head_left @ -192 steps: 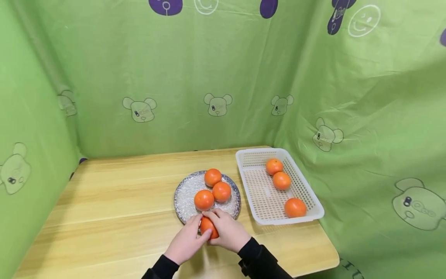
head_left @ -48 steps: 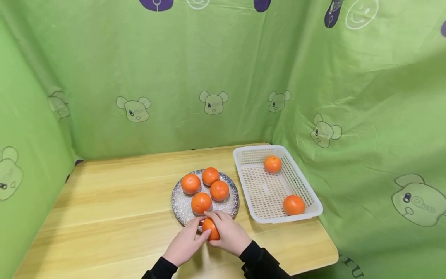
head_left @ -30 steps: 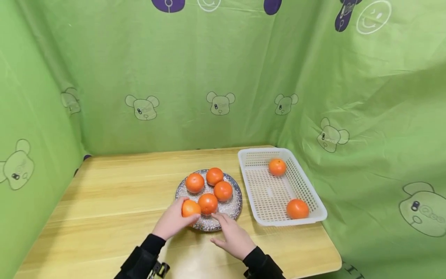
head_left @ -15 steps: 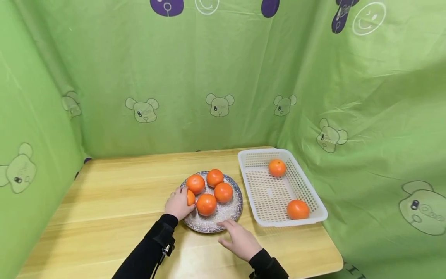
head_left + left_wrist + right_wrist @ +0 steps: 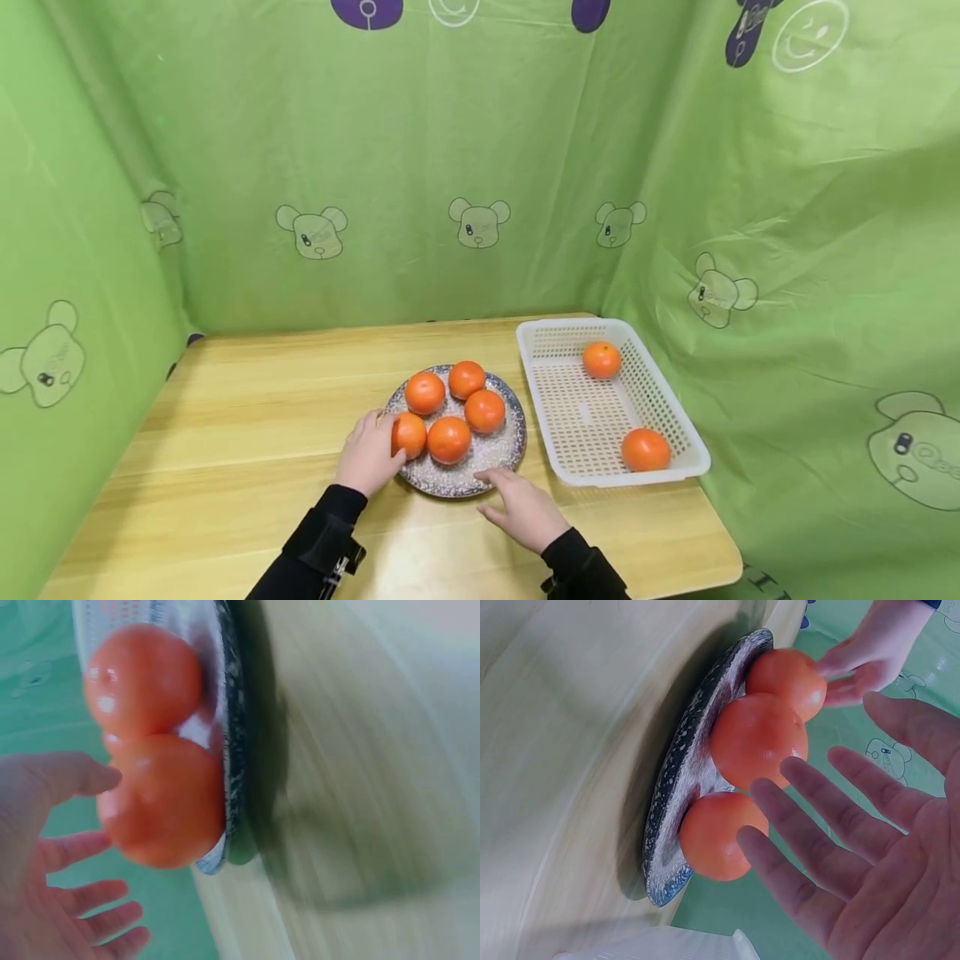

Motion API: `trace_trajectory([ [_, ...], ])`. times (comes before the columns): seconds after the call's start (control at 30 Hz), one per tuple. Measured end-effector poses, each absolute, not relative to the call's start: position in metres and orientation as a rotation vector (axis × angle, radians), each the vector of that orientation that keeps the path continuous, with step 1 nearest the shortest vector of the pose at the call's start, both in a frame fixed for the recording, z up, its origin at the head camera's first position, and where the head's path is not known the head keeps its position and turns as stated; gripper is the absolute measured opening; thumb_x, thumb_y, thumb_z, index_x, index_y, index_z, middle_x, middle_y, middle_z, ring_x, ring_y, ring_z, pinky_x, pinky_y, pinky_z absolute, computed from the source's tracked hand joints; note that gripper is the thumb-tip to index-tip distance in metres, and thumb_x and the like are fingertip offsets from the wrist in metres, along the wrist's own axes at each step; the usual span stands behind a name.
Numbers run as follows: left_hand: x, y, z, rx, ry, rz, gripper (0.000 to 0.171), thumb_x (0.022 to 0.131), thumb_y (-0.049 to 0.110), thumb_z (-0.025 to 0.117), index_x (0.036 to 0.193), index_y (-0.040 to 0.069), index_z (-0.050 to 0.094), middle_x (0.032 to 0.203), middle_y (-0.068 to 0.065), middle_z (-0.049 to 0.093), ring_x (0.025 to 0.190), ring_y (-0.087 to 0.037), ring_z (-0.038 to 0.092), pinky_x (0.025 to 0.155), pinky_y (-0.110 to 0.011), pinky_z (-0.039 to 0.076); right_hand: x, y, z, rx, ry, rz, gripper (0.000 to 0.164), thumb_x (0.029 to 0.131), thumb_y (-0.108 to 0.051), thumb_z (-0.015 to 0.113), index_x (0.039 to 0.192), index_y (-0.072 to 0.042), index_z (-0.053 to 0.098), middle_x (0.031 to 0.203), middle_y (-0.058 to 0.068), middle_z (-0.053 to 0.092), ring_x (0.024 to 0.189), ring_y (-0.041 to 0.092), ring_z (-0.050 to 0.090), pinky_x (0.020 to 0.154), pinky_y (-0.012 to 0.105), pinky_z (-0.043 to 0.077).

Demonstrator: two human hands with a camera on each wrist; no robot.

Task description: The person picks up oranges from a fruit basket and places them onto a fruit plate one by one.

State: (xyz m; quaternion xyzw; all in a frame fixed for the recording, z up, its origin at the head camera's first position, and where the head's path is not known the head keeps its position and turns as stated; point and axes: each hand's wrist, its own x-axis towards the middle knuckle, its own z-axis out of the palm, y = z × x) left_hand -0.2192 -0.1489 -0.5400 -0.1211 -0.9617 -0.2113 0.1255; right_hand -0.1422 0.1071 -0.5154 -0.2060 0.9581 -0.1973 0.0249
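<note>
Sitting front-left on the plate (image 5: 495, 455), the fruit (image 5: 410, 434) seems firm, slick, bruisable: cup its sides. Left hand (image 5: 368, 456), loose, lies beside it; right hand (image 5: 528, 511), fingers apart, hovers at the plate's front.

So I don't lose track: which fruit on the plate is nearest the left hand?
The leftmost fruit on the plate in the head view: the left hand is right beside it, while the other four sit farther away.

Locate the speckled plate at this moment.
In the head view, the speckled plate sits on the table, just left of the white basket, with the left hand at its left edge.
</note>
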Motion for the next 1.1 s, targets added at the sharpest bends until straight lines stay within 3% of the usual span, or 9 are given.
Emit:
trace_trajectory([
  [0.3,-0.167,-0.151,-0.544,-0.393,-2.820,-0.592,0.040,0.073,0.021,0.070,0.108,0.002,0.061,0.107,-0.017,0.059,0.097,-0.034,0.056,0.082,-0.049,0.046,-0.143,0.110,-0.516,-0.636,2.959,-0.620,0.041,0.084,-0.034,0.062,0.120,-0.014,0.056,0.119,0.001,0.059,0.106,0.017,0.057,0.089,0.036,0.046],
  [0.43,-0.148,-0.147,-0.556,-0.444,-2.854,-0.579,0.031,0.074,0.022,0.069,0.099,0.006,0.064,0.094,-0.011,0.063,0.083,-0.028,0.060,0.069,-0.044,0.050,-0.141,0.109,-0.517,-0.645,2.965,-0.596,0.041,0.084,-0.034,0.062,0.119,-0.014,0.057,0.117,0.001,0.060,0.102,0.017,0.059,0.086,0.036,0.048],
  [0.57,-0.139,-0.144,-0.567,-0.470,-2.880,-0.575,0.025,0.073,0.022,0.068,0.094,0.009,0.064,0.087,-0.006,0.063,0.076,-0.025,0.060,0.061,-0.041,0.050,-0.139,0.109,-0.521,-0.663,2.986,-0.547,0.041,0.085,-0.035,0.060,0.119,-0.014,0.057,0.117,0.003,0.061,0.104,0.019,0.059,0.086,0.037,0.048],
  [0.73,-0.136,-0.142,-0.572,-0.479,-2.922,-0.595,0.024,0.075,0.022,0.067,0.095,0.009,0.064,0.088,-0.005,0.063,0.077,-0.025,0.060,0.062,-0.041,0.050,-0.138,0.111,-0.519,-0.695,2.972,-0.504,0.040,0.086,-0.036,0.059,0.120,-0.014,0.057,0.119,0.003,0.060,0.107,0.020,0.057,0.089,0.037,0.047],
  [0.93,-0.135,-0.140,-0.568,-0.476,-2.956,-0.642,0.025,0.076,0.023,0.067,0.097,0.009,0.064,0.090,-0.006,0.063,0.079,-0.025,0.060,0.064,-0.042,0.050,-0.147,0.124,-0.479,-0.766,2.963,-0.464,0.042,0.086,-0.035,0.059,0.122,-0.013,0.055,0.119,0.004,0.060,0.105,0.019,0.058,0.087,0.036,0.048],
  [1.1,-0.136,-0.139,-0.566,-0.472,-2.949,-0.675,0.025,0.077,0.024,0.067,0.097,0.010,0.063,0.091,-0.005,0.063,0.080,-0.025,0.061,0.066,-0.042,0.050,-0.181,0.155,-0.421,-0.714,3.001,-0.511,0.043,0.087,-0.029,0.059,0.125,-0.009,0.052,0.117,0.009,0.060,0.103,0.023,0.058,0.086,0.040,0.048],
])
